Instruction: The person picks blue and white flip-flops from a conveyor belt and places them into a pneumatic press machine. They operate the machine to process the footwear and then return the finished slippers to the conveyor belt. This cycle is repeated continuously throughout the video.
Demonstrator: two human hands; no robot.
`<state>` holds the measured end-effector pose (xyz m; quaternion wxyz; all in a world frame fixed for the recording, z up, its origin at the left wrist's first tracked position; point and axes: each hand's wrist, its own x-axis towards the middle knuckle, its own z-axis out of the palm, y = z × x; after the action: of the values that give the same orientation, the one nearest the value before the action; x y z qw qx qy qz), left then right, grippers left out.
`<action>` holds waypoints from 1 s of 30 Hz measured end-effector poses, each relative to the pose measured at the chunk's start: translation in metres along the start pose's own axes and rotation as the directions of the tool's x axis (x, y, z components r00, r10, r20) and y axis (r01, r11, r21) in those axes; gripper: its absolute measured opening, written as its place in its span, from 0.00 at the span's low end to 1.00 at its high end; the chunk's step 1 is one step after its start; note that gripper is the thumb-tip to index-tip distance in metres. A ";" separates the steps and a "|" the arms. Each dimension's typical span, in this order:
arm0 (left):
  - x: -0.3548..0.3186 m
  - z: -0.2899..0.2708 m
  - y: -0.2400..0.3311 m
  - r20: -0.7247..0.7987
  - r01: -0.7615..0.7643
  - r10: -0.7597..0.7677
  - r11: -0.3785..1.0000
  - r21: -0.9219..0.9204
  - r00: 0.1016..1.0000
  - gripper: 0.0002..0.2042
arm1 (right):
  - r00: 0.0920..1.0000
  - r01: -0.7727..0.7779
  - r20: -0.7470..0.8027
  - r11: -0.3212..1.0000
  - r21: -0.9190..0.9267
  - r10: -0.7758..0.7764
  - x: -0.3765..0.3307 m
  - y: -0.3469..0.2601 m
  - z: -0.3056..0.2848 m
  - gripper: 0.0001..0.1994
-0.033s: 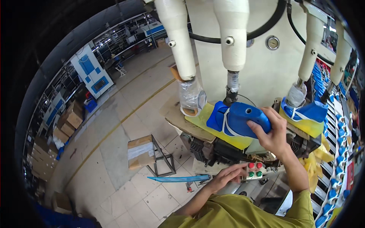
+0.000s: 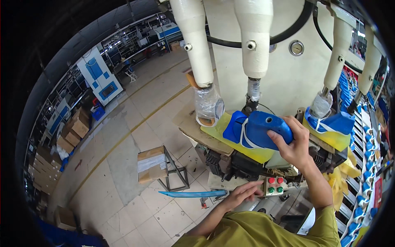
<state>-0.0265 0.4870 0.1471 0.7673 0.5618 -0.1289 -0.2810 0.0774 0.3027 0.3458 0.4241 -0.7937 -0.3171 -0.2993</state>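
Note:
A blue shoe last with white straps round it lies on a yellow pad at the press. My right hand is closed round the last's right end, thumb in front and fingers behind. Lower down, my left hand is open and holds nothing, its fingers stretched toward a small button box with red and green buttons. The fingertips are beside the box's left edge; contact cannot be made out. Above the last hangs a press rod with a dark end.
A plastic-wrapped press head hangs left of the last. At the right, another strapped blue last sits on yellow padding under a second pair of rods. Beyond runs a roller conveyor with blue and white pieces. A low stand is on the floor.
My left hand's fingertips have drawn back slightly to the left, at the button box. My right hand keeps its hold on the shoe last.

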 end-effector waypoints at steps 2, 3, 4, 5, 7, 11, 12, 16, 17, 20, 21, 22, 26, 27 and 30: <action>-0.019 -0.012 -0.032 -0.163 0.060 -0.045 0.994 0.093 0.986 0.22 | 0.997 0.065 -0.033 0.998 0.008 -0.064 0.002 0.006 0.009 0.15; -0.025 -0.021 -0.052 -0.194 0.093 -0.080 0.994 0.061 0.978 0.22 | 0.996 0.071 -0.048 0.997 0.004 -0.070 0.000 0.009 0.011 0.15; -0.033 -0.030 -0.075 -0.228 0.131 -0.121 0.991 0.028 0.966 0.21 | 0.995 0.073 -0.062 0.997 0.008 -0.072 -0.004 0.009 0.013 0.15; -0.037 -0.034 -0.089 -0.266 0.168 -0.163 0.986 -0.004 0.950 0.21 | 0.996 0.072 -0.052 0.997 -0.015 -0.073 -0.007 0.006 0.016 0.15; -0.034 -0.031 -0.095 -0.266 0.193 -0.195 0.981 -0.034 0.944 0.21 | 0.992 0.085 -0.095 0.996 -0.029 -0.087 -0.016 0.005 0.027 0.16; -0.008 -0.025 -0.090 -0.204 0.191 -0.191 0.981 -0.021 0.960 0.20 | 0.984 0.074 -0.165 0.997 0.013 -0.071 -0.024 0.011 0.052 0.17; -0.001 -0.023 -0.090 -0.180 0.194 -0.192 0.981 -0.009 0.965 0.20 | 0.982 0.067 -0.179 0.997 0.039 -0.059 -0.023 0.012 0.059 0.16; 0.022 -0.021 -0.104 -0.103 0.212 -0.206 0.976 0.047 0.973 0.20 | 0.986 0.086 -0.151 0.991 0.107 -0.069 -0.010 0.024 0.077 0.14; 0.027 -0.025 -0.114 -0.099 0.216 -0.210 0.975 0.050 0.973 0.20 | 0.986 0.109 -0.143 0.984 0.144 -0.088 -0.008 0.028 0.083 0.14; 0.028 -0.017 -0.124 -0.103 0.271 -0.265 0.961 0.056 0.959 0.21 | 0.987 0.092 -0.147 0.986 0.140 -0.072 -0.008 0.040 0.094 0.14; 0.028 -0.018 -0.125 -0.109 0.267 -0.260 0.962 0.061 0.960 0.21 | 0.986 0.059 -0.163 0.979 0.197 -0.027 -0.009 0.044 0.097 0.14; 0.027 -0.017 -0.126 -0.113 0.264 -0.255 0.962 0.067 0.960 0.21 | 0.978 0.108 -0.188 0.988 0.110 -0.086 -0.008 0.048 0.097 0.14; 0.007 -0.020 -0.118 -0.168 0.300 -0.289 0.953 0.046 0.942 0.22 | 0.997 0.056 -0.046 0.981 -0.186 -0.065 -0.014 0.040 0.078 0.15; 0.007 -0.023 -0.119 -0.172 0.317 -0.309 0.948 0.021 0.935 0.22 | 0.999 -0.004 0.038 0.963 -0.271 0.015 -0.016 0.034 0.067 0.16; 0.014 -0.036 -0.132 -0.167 0.378 -0.380 0.925 -0.044 0.910 0.22 | 0.989 -0.122 0.046 0.952 -0.281 0.141 -0.010 0.032 0.073 0.17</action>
<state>-0.0341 0.4795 0.0104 0.7094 0.5943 0.0511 -0.3755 0.1108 0.3492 0.2888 0.3173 -0.8739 -0.2322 -0.2857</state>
